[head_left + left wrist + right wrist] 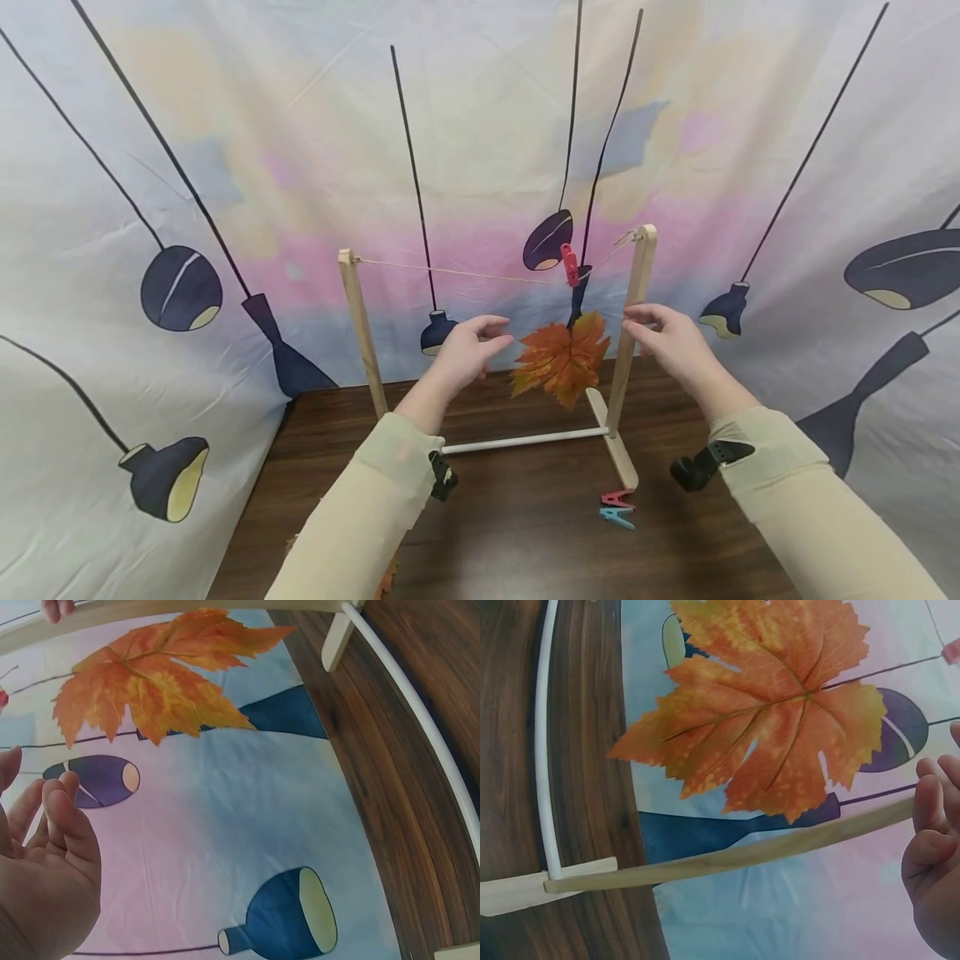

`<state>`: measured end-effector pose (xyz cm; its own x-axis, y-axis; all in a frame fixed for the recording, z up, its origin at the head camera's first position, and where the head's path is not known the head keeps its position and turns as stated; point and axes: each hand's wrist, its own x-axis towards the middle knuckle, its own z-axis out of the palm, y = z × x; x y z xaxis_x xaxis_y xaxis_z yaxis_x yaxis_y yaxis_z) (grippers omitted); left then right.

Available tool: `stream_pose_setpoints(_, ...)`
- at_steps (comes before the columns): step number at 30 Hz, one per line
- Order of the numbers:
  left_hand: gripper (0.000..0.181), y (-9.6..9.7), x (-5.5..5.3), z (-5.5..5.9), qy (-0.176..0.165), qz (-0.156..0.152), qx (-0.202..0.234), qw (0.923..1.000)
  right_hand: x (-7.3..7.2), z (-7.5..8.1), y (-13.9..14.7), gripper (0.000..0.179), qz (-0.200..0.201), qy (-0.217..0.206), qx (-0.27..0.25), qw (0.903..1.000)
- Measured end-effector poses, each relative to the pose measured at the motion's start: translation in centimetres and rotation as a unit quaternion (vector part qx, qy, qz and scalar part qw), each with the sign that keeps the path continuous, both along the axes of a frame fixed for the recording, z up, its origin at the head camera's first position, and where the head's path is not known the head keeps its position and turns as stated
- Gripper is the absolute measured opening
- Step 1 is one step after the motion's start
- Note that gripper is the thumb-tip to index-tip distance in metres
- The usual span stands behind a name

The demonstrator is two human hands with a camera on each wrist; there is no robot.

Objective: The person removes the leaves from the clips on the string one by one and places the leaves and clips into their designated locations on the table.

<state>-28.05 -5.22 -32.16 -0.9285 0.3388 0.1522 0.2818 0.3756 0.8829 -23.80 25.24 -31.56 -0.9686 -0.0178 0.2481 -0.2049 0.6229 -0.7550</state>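
Where the orange leaf (562, 358) hangs: below the cord (465, 272) strung between the left post (360, 321) and the right post (637, 267), nearer the right one, its stem running up to a red clothespin (570, 265) on that cord.
Left hand (468, 354): beside the leaf and apart from it, fingers loosely bent, a narrow gap between thumb and forefinger, nothing held.
Right hand (667, 337): on the leaf's other side, fingers loosely bent, thumb and forefinger close together, nothing held; the fingertips overlap the right post, and whether they touch it I cannot tell.
Behind the left forearm: the lower end of the left post and one end of the white rod (525, 439) are hidden.
Under the left sleeve (352, 500): an orange leafy scrap (387, 579) peeks out, mostly covered; a pale bit at the sleeve's other edge is too small to make out.
Wrist views: each crops its own hand at the side, and the left one catches only fingertips of the right hand along its top.
Tabletop (510, 533): dark brown wood grain; near the right foot (613, 437) lie a second red clothespin (617, 499) and a blue clothespin (617, 517), side by side.
Backdrop (480, 150): creased pastel cloth printed with dark hanging lamps, wrapping around behind and on both sides.
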Motion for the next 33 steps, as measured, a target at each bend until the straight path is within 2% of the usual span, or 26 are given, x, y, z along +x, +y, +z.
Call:
stream_pose_setpoints(8,0.036,1.4,0.0,0.2,-0.013,-0.009,0.013,0.9998,-0.3,1.2,-0.9,0.05,0.004,0.007,0.005,1.0)
stream_pose_setpoints(14,0.036,2.6,-0.1,0.5,-0.023,-0.013,0.045,0.9986,-0.6,1.5,-1.7,0.05,0.015,0.014,-0.012,0.9997)
stream_pose_setpoints(19,0.034,4.2,-0.1,0.9,-0.018,-0.018,0.062,0.9977,-0.5,2.0,-2.1,0.051,0.027,0.003,-0.027,0.9993)
stream_pose_setpoints(24,0.035,5.7,-0.1,1.4,-0.01,-0.033,0.087,0.9957,-0.3,2.9,-2.3,0.048,0.029,0.017,-0.038,0.9987)
stream_pose_setpoints(27,0.036,6.2,0.0,1.6,-0.014,-0.031,0.092,0.9952,0.0,3.7,-2.7,0.047,0.03,0.027,-0.039,0.9984)
stream_pose_setpoints(33,0.035,6.9,0.0,1.4,-0.016,-0.009,0.097,0.9952,0.0,5.1,-3.5,0.049,0.036,0.042,-0.04,0.9977)
